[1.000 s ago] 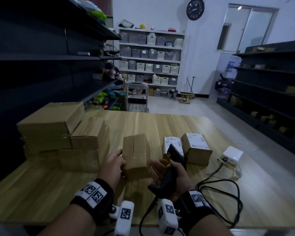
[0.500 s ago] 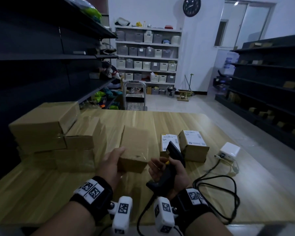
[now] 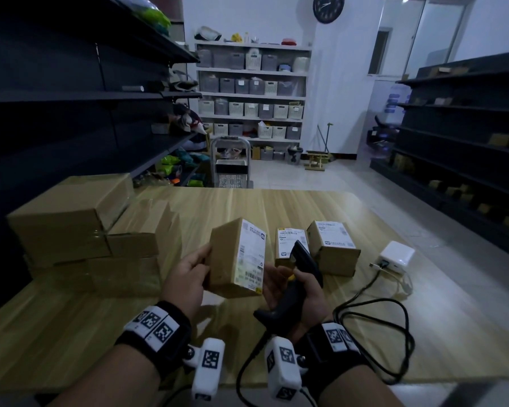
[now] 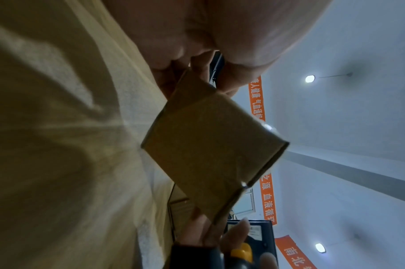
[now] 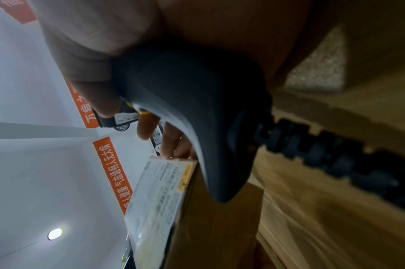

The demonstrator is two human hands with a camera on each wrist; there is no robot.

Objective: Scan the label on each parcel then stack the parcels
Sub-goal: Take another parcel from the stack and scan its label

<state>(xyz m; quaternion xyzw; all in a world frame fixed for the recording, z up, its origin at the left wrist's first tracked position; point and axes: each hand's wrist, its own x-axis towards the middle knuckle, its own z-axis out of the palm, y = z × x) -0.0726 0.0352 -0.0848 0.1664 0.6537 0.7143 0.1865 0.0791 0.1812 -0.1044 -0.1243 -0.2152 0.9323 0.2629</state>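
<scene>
— What are the two hands doing?

— The left hand grips a small cardboard parcel, lifted above the near part of the table, thumb on the parcel's left face and the other fingers behind it. The right hand is wrapped round the handle of a black barcode scanner, and its fingertips also reach across to the parcel's lower right edge.

— Which way does the parcel face?

— It stands on end, tilted a little, with its white label turned to the right, toward the scanner. From the right wrist the label shows just below the scanner's dark body; from the left wrist only plain brown cardboard shows.

— And the other parcels?

— Two more labelled parcels lie on the table just beyond the scanner: a narrow one and a wider one on its right, labels up. On the left side of the table there is a stack of plain brown boxes, several high.

— Anything else on the table?

— The scanner's black cable runs from the handle in loose loops over the near right part — and a white adapter box sits farther right, with a lead plugged into it. Beyond the table, dark shelving lines both sides of the room.
</scene>
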